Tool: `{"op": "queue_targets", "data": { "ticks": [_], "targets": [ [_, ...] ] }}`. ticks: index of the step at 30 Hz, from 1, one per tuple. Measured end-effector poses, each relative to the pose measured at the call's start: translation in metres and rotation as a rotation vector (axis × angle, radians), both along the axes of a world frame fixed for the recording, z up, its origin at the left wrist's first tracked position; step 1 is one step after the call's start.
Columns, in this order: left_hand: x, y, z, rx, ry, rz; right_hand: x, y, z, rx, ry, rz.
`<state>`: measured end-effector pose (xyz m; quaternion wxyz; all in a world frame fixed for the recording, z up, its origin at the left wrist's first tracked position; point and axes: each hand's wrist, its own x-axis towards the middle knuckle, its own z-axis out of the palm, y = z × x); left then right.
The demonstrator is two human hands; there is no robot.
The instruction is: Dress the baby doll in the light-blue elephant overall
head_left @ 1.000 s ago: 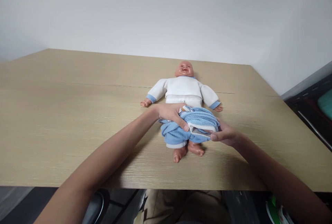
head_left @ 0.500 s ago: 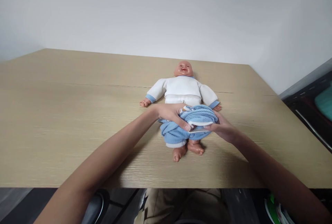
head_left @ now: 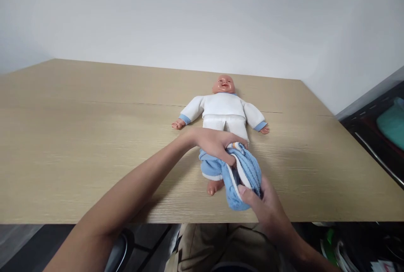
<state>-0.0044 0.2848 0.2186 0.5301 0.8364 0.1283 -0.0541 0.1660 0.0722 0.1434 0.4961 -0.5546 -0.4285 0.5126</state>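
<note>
A baby doll (head_left: 224, 106) lies on its back on the table, head toward the wall, in a white top with blue cuffs. Blue terry pants (head_left: 244, 175) with white trim are bunched around its lower legs. My left hand (head_left: 219, 143) is closed on the pants' upper edge, thumb pressed at the opening. Lower down, my right hand (head_left: 263, 202) grips the other side of the same pants, its thumb on the white hem. One doll foot (head_left: 215, 187) shows below the left leg; the other foot is hidden by the cloth.
The wooden table (head_left: 78, 158) reaches back to a white wall (head_left: 189, 19). A black rack or case with a teal item (head_left: 391, 122) stands at the right. Below the near edge are my trousers (head_left: 217, 246), a dark chair and several items at lower right.
My right hand has pulled its side of the pants down toward me, covering one doll foot and baring more of the white legs. My left hand has shifted slightly right.
</note>
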Motion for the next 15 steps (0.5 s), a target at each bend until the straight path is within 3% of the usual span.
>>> {"op": "queue_targets", "data": {
  "ticks": [3,7,11,15],
  "targets": [
    [0.003,-0.008,0.005,0.155,0.14,0.031,-0.003,-0.007,-0.012,0.055,-0.111,-0.089],
    [0.011,-0.018,0.007,0.372,0.328,0.092,0.012,-0.003,-0.021,0.155,-0.444,-0.172],
    [0.018,-0.027,0.005,0.442,0.392,0.115,0.023,-0.005,-0.025,0.222,-0.725,-0.229],
    [0.02,-0.032,0.002,0.477,0.414,0.107,0.026,-0.005,-0.027,0.387,-0.851,-0.29]
  ]
}}
